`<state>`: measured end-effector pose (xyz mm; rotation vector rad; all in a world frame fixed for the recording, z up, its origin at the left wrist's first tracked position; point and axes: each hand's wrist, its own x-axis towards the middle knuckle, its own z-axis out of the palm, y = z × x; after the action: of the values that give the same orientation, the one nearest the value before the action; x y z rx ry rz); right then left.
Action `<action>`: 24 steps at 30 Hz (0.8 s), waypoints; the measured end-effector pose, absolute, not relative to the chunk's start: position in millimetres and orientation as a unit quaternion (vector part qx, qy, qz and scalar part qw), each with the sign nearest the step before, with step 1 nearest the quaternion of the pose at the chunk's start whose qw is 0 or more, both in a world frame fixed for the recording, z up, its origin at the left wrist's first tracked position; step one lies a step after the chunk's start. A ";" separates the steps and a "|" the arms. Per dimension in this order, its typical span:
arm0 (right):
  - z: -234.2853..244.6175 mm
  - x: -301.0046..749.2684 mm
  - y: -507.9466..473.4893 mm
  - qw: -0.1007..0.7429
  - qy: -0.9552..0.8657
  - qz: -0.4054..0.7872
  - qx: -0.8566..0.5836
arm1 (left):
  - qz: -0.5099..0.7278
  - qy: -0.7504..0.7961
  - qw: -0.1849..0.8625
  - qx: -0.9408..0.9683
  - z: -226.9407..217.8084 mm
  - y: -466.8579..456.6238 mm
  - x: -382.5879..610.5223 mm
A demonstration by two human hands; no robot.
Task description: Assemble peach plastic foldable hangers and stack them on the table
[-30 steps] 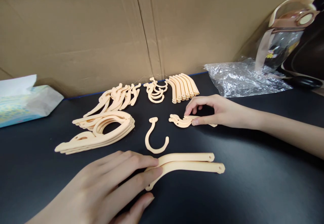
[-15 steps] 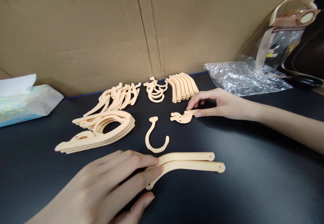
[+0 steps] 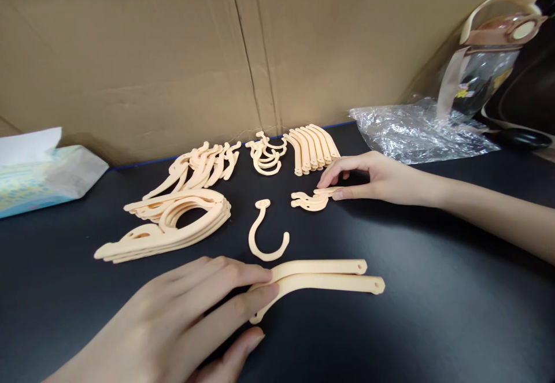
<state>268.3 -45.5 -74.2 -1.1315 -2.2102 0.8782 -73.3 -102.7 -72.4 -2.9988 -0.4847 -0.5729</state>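
Observation:
My left hand (image 3: 191,319) lies over the left ends of two curved beige plastic bars (image 3: 329,283), fingertips touching them and thumb held apart. The bars rest side by side on the table, a hole showing at each right end. Just beyond them lies a single beige hanger hook (image 3: 266,244). My right hand (image 3: 373,181), farther back, pinches a small beige hanger piece (image 3: 327,191) between thumb and fingers. That piece touches or overlaps similar small curved pieces (image 3: 310,201) on the table; exactly how they meet I cannot tell.
Stacked hanger frames (image 3: 195,233) lie to the left, with slim curved parts (image 3: 202,166) behind. A pile of hooks (image 3: 265,157) and a row of bars (image 3: 310,149) stand near the cardboard (image 3: 173,54). Tissue pack (image 3: 52,181) left; clear plastic bag (image 3: 416,134) and bottle (image 3: 489,77) right.

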 end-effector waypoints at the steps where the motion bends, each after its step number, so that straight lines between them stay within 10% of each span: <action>1: -74.3 268.1 -45.4 0.251 -0.812 0.324 -0.416 | -0.183 -0.157 0.025 -0.970 -72.1 -102.2 -72.8; 24: -73.7 268.2 -45.2 0.253 -0.807 0.336 -0.416 | -0.186 -0.170 0.005 -0.968 -72.2 -103.7 -73.0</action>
<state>268.2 -45.2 -73.7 -1.1304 -2.1926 0.9126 -73.0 -103.7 -72.2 -3.0298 -0.5325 -0.5831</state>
